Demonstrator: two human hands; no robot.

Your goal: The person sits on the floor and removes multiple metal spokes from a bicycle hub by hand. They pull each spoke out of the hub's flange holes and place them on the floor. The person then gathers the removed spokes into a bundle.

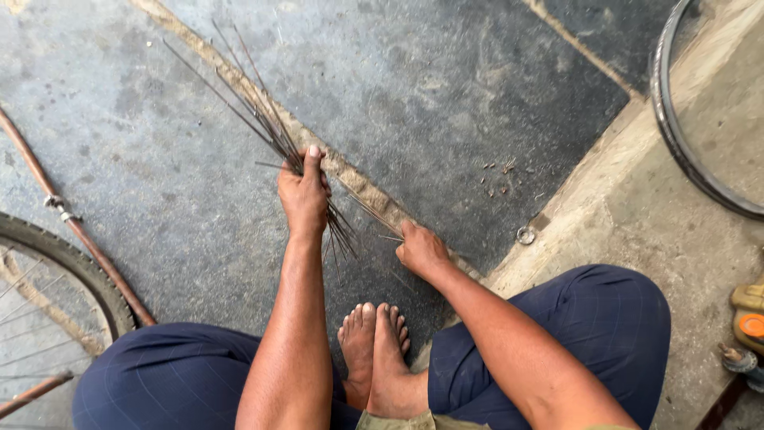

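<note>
My left hand (304,191) grips a bundle of thin dark metal spokes (255,111) that fans out up and to the left over the stone floor, with short ends sticking out below the fist. My right hand (420,248) is low on the floor beside it, pinching the end of a single spoke (368,210) that reaches toward the bundle. I am squatting, with my bare feet (374,342) and dark blue trousers below both hands.
A bicycle wheel with tyre (76,263) and a rusty frame tube (76,227) lie at the left. A bare rim (676,127) curves at the top right. Small nipples (497,179) and a metal ring (525,235) lie on the floor. An orange-capped can (750,322) is at the right edge.
</note>
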